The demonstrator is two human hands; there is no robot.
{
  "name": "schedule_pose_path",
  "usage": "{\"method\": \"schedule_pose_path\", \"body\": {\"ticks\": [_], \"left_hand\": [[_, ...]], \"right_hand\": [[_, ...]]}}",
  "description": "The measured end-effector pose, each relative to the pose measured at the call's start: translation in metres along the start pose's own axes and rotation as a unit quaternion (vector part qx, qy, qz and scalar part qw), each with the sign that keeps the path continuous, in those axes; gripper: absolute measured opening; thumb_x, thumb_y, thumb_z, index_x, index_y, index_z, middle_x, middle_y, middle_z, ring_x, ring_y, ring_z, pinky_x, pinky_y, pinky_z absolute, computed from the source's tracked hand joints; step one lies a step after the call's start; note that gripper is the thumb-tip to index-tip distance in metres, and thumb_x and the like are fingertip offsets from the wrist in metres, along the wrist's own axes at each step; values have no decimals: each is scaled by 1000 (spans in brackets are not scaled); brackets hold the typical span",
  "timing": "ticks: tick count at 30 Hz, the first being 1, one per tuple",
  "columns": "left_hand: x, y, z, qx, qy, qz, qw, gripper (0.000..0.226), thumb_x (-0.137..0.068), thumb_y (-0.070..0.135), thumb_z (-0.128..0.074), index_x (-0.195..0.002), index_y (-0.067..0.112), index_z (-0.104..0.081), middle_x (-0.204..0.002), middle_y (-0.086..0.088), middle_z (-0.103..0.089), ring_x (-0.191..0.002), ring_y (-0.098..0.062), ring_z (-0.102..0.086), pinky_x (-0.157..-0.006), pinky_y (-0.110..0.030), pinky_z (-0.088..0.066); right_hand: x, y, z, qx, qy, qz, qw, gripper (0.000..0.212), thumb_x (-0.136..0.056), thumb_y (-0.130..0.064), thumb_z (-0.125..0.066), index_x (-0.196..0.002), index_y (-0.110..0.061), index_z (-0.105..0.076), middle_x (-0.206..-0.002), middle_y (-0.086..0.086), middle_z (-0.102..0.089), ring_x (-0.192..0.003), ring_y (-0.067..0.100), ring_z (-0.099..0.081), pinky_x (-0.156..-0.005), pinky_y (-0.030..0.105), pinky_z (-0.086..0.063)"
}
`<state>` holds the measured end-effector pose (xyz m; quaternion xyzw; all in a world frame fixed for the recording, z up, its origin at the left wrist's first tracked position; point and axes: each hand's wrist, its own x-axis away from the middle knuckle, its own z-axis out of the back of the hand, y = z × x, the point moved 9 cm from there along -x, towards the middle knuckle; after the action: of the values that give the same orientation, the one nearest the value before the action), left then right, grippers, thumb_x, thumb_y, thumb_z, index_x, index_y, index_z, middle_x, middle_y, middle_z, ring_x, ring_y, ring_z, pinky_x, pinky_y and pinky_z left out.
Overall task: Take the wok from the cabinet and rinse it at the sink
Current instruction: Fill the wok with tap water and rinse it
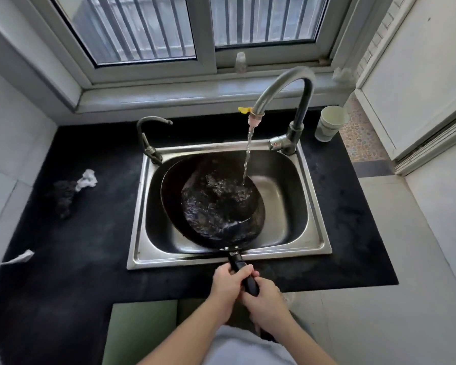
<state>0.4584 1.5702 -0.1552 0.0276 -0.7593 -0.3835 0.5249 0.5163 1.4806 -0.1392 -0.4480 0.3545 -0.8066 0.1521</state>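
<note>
A black wok (213, 204) sits tilted inside the steel sink (311, 233), with water pooled and rippling in it. A stream runs from the tall curved tap (298, 101) into the wok's far right side. The wok's black handle (244, 272) reaches over the sink's front rim. My left hand (228, 285) grips the handle from the left, and my right hand (266, 301) grips it just behind, lower on the handle. Both hands are closed around it.
A smaller tap (149, 135) stands at the sink's back left corner. Stacked pale cups (329, 123) stand at the back right on the black counter (90, 233). A dark scrubber (65, 193) and crumpled white paper (87, 179) lie at left. A barred window (184, 27) is behind.
</note>
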Motion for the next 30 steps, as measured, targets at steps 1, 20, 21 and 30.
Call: {"method": "schedule_pose_path", "body": {"ticks": [1, 20, 21, 30], "left_hand": [[0, 0, 4, 0, 7, -2, 1000, 20, -88, 1, -65, -102, -12, -63, -81, -17, -74, -78, -25, -71, -70, -32, -57], [-1, -7, 23, 157, -51, 45, 985, 19, -89, 1, -62, -108, -2, -66, -96, -17, -70, -86, -20, -71, -78, -31, -57], [-1, -8, 23, 164, -57, 47, 984, 18, -89, 1, -62, -107, -3, -66, -97, -17, -71, -89, -21, -71, -81, -32, -56], [-3, -6, 37, 127, -40, 4, 991, 19, -87, 0, -66, -106, -2, -64, -82, -15, -68, -80, -25, -67, -73, -34, -55]], "right_hand": [[0, -1, -4, -4, -7, 2, 1000, 13, -81, -26, -63, -79, -15, -67, -58, -2, -63, -52, 11, -58, -48, 25, -44], [13, -17, -39, -196, -109, -13, 974, 4, -83, -10, -62, -80, -12, -63, -51, 5, -46, -37, 17, -40, -36, 23, -33], [13, -18, -38, -195, -109, -10, 975, 4, -83, -12, -63, -78, -14, -64, -50, 6, -47, -36, 18, -40, -36, 23, -34], [10, -24, -34, -107, -58, 32, 992, 22, -89, -32, -66, -107, -19, -61, -55, 1, -60, -36, 17, -50, -33, 26, -38]]}}
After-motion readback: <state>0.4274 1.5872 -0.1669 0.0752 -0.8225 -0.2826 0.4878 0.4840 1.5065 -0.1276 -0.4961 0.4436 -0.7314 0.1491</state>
